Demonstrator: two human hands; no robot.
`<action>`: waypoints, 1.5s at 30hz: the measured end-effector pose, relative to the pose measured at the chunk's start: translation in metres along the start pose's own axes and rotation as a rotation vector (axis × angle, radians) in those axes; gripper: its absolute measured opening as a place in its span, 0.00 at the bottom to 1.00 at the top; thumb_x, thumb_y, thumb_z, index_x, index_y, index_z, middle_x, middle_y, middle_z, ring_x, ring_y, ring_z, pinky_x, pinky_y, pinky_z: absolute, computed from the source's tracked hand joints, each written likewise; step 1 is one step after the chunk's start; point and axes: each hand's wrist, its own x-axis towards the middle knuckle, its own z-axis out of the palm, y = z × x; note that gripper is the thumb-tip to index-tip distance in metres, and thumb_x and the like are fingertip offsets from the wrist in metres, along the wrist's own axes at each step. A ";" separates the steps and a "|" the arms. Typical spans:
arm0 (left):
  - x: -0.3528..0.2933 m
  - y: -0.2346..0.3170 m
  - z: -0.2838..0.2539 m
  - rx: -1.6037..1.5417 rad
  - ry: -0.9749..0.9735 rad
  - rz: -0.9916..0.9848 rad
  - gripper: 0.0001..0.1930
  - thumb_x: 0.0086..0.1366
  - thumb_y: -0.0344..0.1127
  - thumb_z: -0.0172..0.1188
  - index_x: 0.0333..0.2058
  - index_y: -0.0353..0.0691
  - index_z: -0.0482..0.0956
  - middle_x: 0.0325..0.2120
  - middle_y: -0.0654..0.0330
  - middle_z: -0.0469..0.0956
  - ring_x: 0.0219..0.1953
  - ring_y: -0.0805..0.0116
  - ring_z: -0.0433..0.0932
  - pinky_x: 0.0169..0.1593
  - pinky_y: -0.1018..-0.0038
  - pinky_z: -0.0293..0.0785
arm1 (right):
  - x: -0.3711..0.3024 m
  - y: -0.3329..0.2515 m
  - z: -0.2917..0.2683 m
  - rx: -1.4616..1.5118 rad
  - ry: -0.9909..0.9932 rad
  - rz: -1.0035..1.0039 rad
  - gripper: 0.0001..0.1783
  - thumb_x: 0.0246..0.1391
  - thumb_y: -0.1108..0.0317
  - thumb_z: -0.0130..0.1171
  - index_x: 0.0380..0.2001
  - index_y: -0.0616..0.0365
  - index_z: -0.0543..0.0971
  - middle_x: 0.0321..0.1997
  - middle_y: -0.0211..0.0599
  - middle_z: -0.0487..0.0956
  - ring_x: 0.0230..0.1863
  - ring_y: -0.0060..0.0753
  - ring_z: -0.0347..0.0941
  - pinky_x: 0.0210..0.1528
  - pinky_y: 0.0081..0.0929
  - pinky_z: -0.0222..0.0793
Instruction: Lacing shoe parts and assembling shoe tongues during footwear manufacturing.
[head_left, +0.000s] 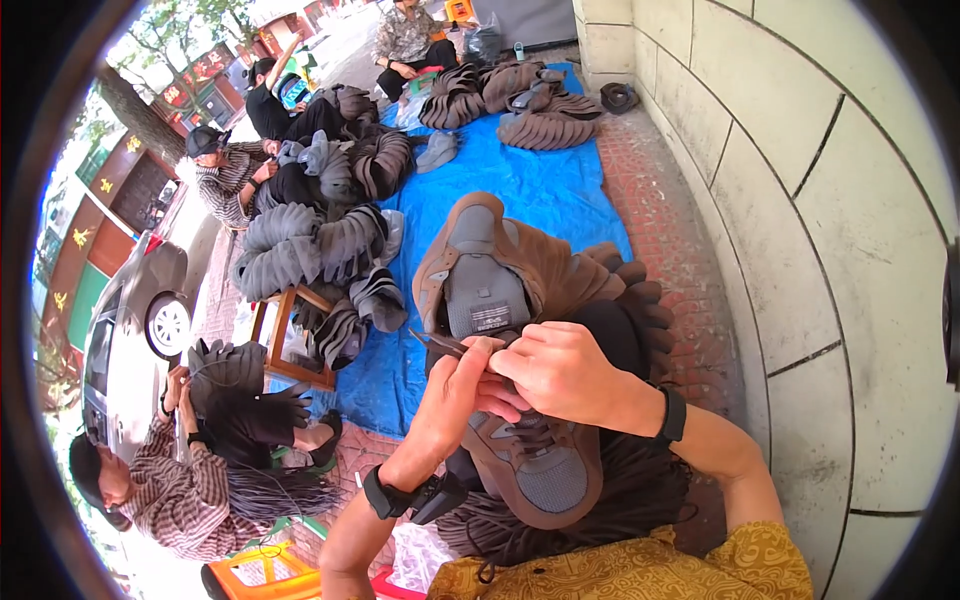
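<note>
Both hands meet over my lap, between two brown-and-grey shoe uppers. My left hand (462, 388) is closed in a pinch, and a thin dark strip like a shoelace (437, 343) sticks out past its thumb. Right beside it, my right hand (555, 362) has its fingers pressed together; what they grip is hidden. Just beyond the hands, one shoe upper (485, 290) shows its grey tongue and leads into a nested row of uppers. Below the hands, another upper (548, 478) lies toe toward me with laces across its front. A bundle of dark laces (630, 510) rests under it.
Piles of shoe uppers (310, 245) lie on a blue tarp (500, 170) and around a wooden stool (290, 340). Several people sit to the left and far ahead. A tiled wall (800, 250) rises close on my right. A yellow stool (265, 570) stands at lower left.
</note>
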 end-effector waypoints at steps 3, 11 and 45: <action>0.000 0.000 -0.004 -0.060 -0.057 -0.065 0.19 0.67 0.42 0.36 0.40 0.29 0.67 0.27 0.50 0.75 0.24 0.61 0.78 0.27 0.71 0.76 | 0.002 0.000 0.002 -0.015 -0.009 0.006 0.07 0.34 0.70 0.56 0.22 0.56 0.71 0.17 0.29 0.70 0.22 0.30 0.70 0.24 0.25 0.66; 0.003 -0.004 -0.009 -0.102 -0.080 0.034 0.09 0.62 0.33 0.51 0.37 0.33 0.71 0.25 0.56 0.76 0.23 0.64 0.78 0.24 0.74 0.75 | -0.001 0.012 -0.021 0.471 0.031 0.377 0.14 0.31 0.83 0.52 0.28 0.61 0.74 0.17 0.31 0.72 0.17 0.20 0.67 0.20 0.16 0.61; -0.085 -0.040 0.004 1.286 -0.330 0.849 0.31 0.45 0.44 0.61 0.49 0.38 0.66 0.48 0.51 0.67 0.53 0.52 0.64 0.53 0.58 0.62 | -0.113 0.007 -0.060 0.735 -0.482 0.964 0.38 0.31 0.74 0.68 0.52 0.59 0.67 0.30 0.33 0.75 0.28 0.21 0.69 0.32 0.19 0.67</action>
